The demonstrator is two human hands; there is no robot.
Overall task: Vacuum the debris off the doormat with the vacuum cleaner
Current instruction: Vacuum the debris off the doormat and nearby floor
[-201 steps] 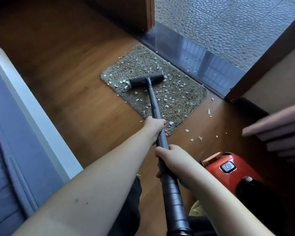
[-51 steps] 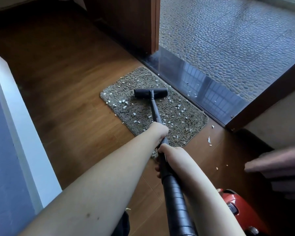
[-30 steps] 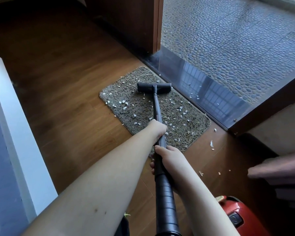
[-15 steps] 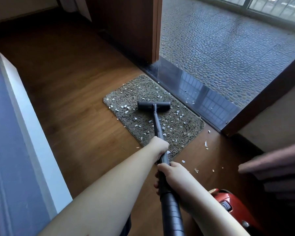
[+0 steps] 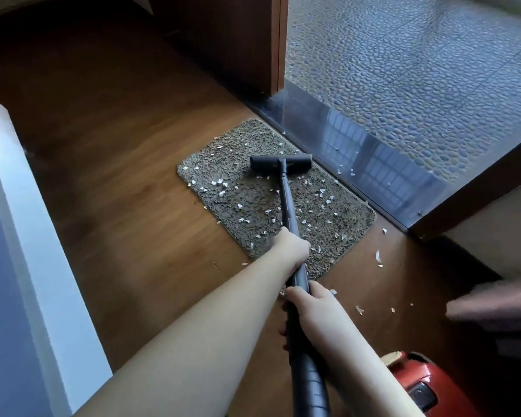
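Head view: both hands' fingers clamped on wand [image 5: 287, 200], left hand [image 5: 291, 246] ahead of right hand [image 5: 309, 305], nozzle [image 5: 281, 163] at doormat [image 5: 241, 188] far edge, debris [image 5: 223, 184] mostly nearer, wand axis pointing away.

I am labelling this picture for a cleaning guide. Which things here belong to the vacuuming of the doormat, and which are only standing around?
Part of the job:
- doormat
- white debris on it
- vacuum wand with floor head
- red vacuum body
- left hand and right hand, both gripping the wand

Just there:
- door threshold
- pebble floor
- wooden door
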